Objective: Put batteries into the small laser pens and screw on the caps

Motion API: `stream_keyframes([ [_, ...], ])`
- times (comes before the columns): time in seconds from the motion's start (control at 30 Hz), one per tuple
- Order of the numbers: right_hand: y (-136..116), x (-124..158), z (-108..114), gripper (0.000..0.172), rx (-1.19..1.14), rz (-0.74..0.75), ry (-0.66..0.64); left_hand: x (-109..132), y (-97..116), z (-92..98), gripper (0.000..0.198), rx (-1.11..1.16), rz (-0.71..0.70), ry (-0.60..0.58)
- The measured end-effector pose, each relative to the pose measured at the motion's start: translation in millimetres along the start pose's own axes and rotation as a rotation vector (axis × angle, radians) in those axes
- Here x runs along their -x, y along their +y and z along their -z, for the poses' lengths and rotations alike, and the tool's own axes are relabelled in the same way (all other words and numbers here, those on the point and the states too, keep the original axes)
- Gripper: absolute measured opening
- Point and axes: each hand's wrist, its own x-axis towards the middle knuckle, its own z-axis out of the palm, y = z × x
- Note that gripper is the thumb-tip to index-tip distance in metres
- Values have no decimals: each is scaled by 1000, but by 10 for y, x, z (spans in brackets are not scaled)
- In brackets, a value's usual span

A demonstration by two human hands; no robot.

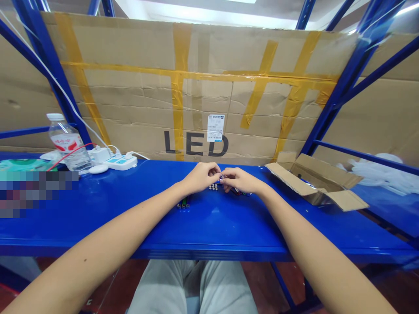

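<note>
My left hand (203,177) and my right hand (241,179) meet over the blue table (209,231), fingertips pinched together. A tiny shiny piece (221,176) shows between them, too small to name. Just below the fingers lies a cluster of small pale pieces with dark spots (214,187). Several slim coloured rods with metal-looking ends (183,204) lie side by side near my left wrist. Under my right hand, partly hidden, is a bunch of thin coloured items (238,191).
An open cardboard box (321,181) stands at the right. At the left are a water bottle (68,146), a white power strip (121,162) with cables, and a green packet (26,165). A large taped cardboard sheet (137,100) and blue posts (340,93) close off the back.
</note>
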Motion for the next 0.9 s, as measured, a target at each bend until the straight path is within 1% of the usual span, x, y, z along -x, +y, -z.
stream_keyframes([
  [0.07,3,-25,-33,20,-9,45,70,-19,-16,3,11,77,45,17],
  [0.13,26,-60,-76,18,-42,97,189,-35,-40,3,10,184,112,31],
  [0.2,61,-96,-119,21,-113,126,296,-44,-61,4,8,284,175,32],
  [0.27,91,-122,-151,23,-140,147,366,-44,-65,8,7,342,210,26],
  [0.33,104,-136,-169,21,-91,179,426,-41,-55,14,7,363,219,24],
  [0.43,89,-135,-173,12,22,228,503,-37,-33,24,7,371,212,25],
  [0.53,57,-119,-165,7,76,260,520,-35,-26,40,7,385,201,21],
  [0.63,33,-99,-149,6,127,276,484,-36,-29,55,7,387,208,2],
  [0.8,17,-84,-132,15,250,335,439,-37,-34,40,9,385,222,-19],
  [0.9,12,-86,-130,19,273,324,430,-35,-43,23,9,375,225,-15],
])
